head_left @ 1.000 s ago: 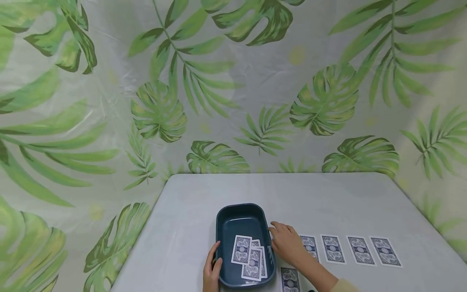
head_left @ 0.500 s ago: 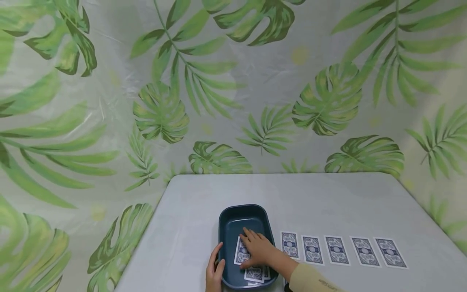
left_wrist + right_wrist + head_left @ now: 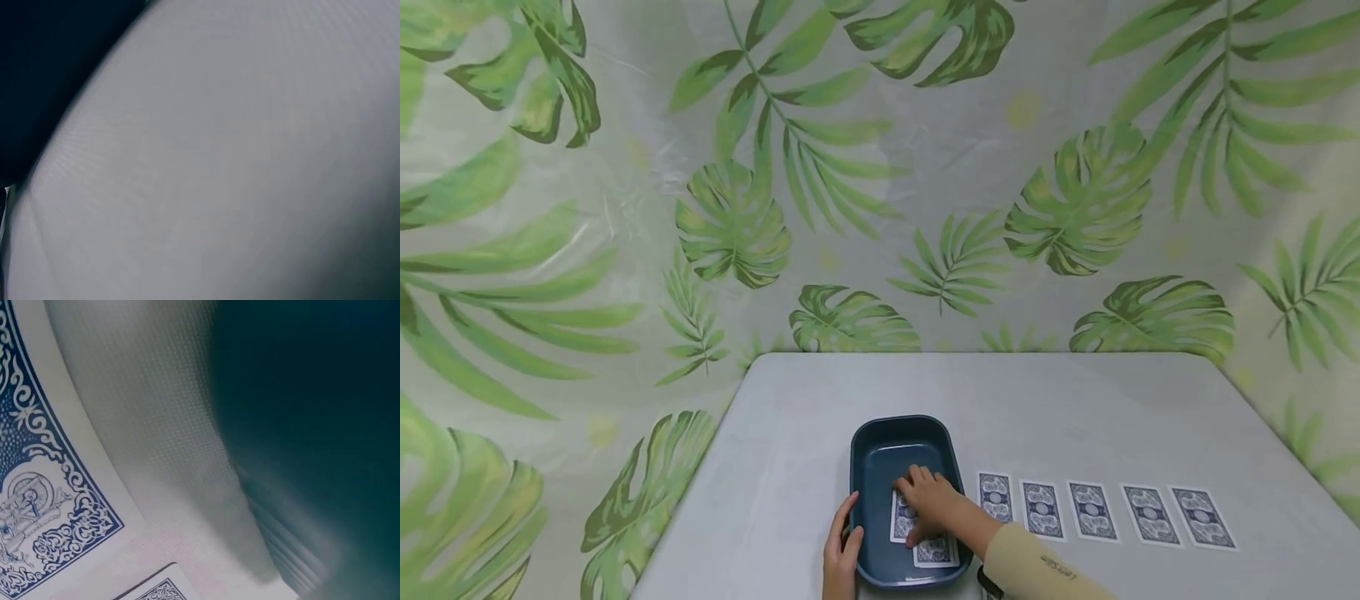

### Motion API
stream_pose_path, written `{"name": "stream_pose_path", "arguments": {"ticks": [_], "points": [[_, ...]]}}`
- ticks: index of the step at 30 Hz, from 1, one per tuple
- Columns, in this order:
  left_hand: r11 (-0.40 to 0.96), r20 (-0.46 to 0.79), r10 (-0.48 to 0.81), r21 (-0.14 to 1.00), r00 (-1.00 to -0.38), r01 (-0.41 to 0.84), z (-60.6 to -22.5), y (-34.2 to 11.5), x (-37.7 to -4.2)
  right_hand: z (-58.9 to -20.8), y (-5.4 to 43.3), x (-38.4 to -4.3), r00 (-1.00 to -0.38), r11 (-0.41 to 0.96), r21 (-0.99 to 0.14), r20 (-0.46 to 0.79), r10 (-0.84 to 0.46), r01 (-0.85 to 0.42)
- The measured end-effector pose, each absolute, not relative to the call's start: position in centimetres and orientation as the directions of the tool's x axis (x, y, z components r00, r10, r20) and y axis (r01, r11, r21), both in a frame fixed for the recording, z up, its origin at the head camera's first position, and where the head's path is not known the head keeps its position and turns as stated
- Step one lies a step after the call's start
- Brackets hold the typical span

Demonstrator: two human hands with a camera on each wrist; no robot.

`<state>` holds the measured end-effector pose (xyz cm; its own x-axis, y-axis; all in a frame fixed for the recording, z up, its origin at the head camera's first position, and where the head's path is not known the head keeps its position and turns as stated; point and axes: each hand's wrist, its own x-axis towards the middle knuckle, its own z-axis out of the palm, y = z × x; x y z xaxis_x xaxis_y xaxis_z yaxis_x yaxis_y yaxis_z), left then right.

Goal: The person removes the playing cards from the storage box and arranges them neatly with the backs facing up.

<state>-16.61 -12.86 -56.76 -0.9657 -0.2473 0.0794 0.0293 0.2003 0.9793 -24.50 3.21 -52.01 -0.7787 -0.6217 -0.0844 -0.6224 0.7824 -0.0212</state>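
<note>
A dark blue rectangular tray stands on the table, with overlapping patterned playing cards lying face down inside. At its left side, my left hand holds the wall, thumb at the rim and fingers along the outside. My right hand reaches over the tray's right rim and grips the cards, fingers bent at their far edge and thumb at the near side. The hand covers much of them. In the left wrist view the tray's dark side fills a corner; neither wrist view shows fingers.
Several face-down cards stand in a row right of the tray, from the nearest card to the far right card. One is large in the right wrist view. A leaf-patterned curtain hangs behind the white table.
My right hand has moved left from the tray's right side onto the cards inside, and its spread fingers have drawn in. The tray's cards sit closer together. My left hand stays at the tray.
</note>
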Motion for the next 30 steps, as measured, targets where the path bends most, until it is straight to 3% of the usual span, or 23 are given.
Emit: {"name": "stream_pose_path", "arguments": {"ticks": [6,19,30], "points": [[0.194,0.048,-0.246,0.981,-0.968,-0.001,-57.1,-12.9,-16.5,-52.1,3.1,-24.1,-0.763,0.765,-0.027,-0.047,-0.644,-0.644],[0.183,0.048,-0.264,0.983,-0.963,-0.001,-56.8,-12.8,-17.0,-50.3,3.6,-22.9,-0.745,0.730,-0.175,0.036,-0.666,-0.661],[0.186,0.061,-0.283,0.983,-0.957,0.008,-56.9,-12.7,-16.8,-46.2,10.0,-21.5,-0.782,0.717,-0.314,0.207,-0.588,-0.622]]}}
